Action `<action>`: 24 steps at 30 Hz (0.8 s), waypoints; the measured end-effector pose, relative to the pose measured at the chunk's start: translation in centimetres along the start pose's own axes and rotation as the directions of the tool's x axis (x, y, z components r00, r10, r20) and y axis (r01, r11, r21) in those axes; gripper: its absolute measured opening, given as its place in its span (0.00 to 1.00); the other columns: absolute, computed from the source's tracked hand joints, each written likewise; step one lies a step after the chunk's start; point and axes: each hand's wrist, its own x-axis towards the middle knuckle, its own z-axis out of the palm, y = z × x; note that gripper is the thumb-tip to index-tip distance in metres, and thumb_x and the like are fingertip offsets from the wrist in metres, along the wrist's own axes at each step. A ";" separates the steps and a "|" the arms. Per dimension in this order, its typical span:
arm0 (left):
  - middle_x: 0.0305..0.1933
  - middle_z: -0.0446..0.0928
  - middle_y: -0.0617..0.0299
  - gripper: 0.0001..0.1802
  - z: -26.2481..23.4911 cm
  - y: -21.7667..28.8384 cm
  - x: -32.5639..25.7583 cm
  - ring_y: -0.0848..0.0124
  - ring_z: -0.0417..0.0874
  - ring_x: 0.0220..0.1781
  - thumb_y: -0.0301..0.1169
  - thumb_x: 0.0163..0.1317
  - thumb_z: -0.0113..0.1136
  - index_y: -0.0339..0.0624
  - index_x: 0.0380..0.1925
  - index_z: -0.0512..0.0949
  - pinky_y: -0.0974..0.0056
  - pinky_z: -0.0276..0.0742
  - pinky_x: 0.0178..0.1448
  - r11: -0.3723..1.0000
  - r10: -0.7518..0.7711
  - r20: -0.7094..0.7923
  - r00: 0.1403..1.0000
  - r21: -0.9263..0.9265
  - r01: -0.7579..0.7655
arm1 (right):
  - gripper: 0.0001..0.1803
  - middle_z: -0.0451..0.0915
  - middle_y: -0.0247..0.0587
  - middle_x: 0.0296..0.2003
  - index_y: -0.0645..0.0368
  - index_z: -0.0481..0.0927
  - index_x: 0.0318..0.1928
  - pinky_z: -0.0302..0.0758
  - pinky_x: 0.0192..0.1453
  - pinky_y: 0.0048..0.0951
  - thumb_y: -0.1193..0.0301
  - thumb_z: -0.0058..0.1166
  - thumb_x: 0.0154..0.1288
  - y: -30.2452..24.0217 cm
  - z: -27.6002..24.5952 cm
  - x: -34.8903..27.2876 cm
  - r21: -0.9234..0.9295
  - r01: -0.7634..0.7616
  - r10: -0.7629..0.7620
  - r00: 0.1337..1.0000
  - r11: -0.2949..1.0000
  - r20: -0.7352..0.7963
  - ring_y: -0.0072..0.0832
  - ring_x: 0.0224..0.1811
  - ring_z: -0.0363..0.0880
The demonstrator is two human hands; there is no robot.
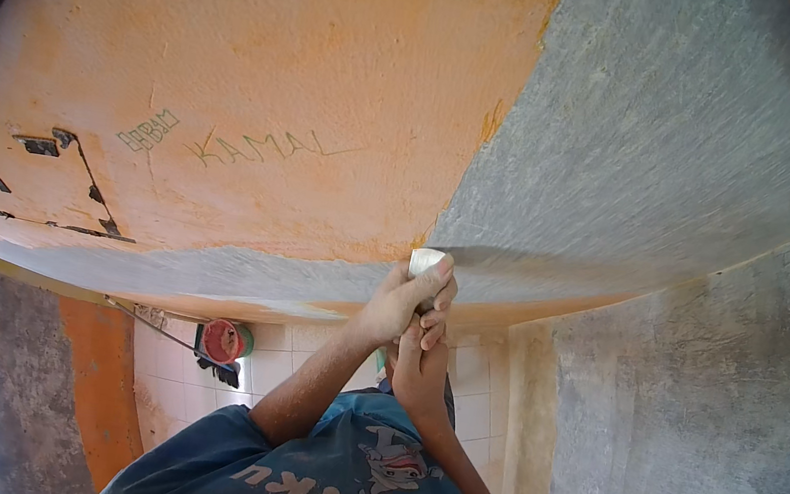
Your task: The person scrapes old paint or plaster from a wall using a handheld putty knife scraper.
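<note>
Both of my hands are closed together on a scraper point(427, 261), whose pale, flat blade touches the wall where orange paint meets bare grey. My left hand point(391, 301) wraps around it close to the blade, with the thumb lying along it. Just below, my right hand point(420, 372) is closed around the lower part, its fingers against the left hand. The handle is mostly hidden inside my grip. Orange paint point(320, 65) covers the wall to the upper left, while a rough grey surface point(634, 129) spreads to the right and in a strip beneath the paint.
On the tiled floor point(272, 364) at lower left stands a red and green bucket point(225, 339), beside a dark object and a thin rod. Black tape remnants point(88, 168) and green handwriting mark the orange wall. A grey side wall point(698, 391) rises on the right.
</note>
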 end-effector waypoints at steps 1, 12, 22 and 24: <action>0.19 0.61 0.68 0.20 -0.1 0.2 0.1 0.78 0.64 0.14 0.44 0.71 0.48 0.44 0.25 0.64 0.67 0.68 0.13 1.000 -0.002 0.018 1.000 0.014 0.002 | 0.17 0.74 0.35 0.29 0.66 0.72 0.41 0.65 0.28 0.22 0.62 0.40 0.75 0.2 -0.2 -0.1 0.000 -0.002 0.002 1.000 1.000 0.001 0.17 0.28 0.71; 0.18 0.61 0.66 0.20 -0.6 -0.4 0.1 0.76 0.64 0.12 0.44 0.72 0.47 0.43 0.25 0.64 0.68 0.68 0.14 0.999 -0.036 0.029 0.999 0.007 0.036 | 0.17 0.73 0.32 0.24 0.64 0.72 0.39 0.62 0.22 0.22 0.61 0.39 0.75 0.3 0.6 -0.1 0.008 0.052 -0.051 0.992 0.999 -0.115 0.17 0.21 0.69; 0.12 0.61 0.67 0.23 0.8 2.1 -0.3 0.75 0.64 0.09 0.47 0.72 0.46 0.45 0.21 0.63 0.68 0.67 0.17 0.997 -0.010 0.031 0.999 0.077 0.008 | 0.18 0.68 0.30 0.16 0.64 0.71 0.30 0.60 0.20 0.22 0.64 0.39 0.75 -0.2 0.9 0.5 0.014 0.063 -0.061 0.994 0.998 -0.091 0.16 0.17 0.66; 0.13 0.61 0.67 0.23 1.6 4.0 -0.2 0.75 0.64 0.10 0.48 0.72 0.46 0.45 0.21 0.64 0.67 0.66 0.16 0.996 0.029 0.143 0.989 0.081 -0.041 | 0.17 0.67 0.29 0.16 0.63 0.70 0.31 0.59 0.19 0.21 0.64 0.39 0.75 -1.9 0.8 1.3 0.097 0.010 -0.009 1.000 0.995 -0.012 0.15 0.17 0.66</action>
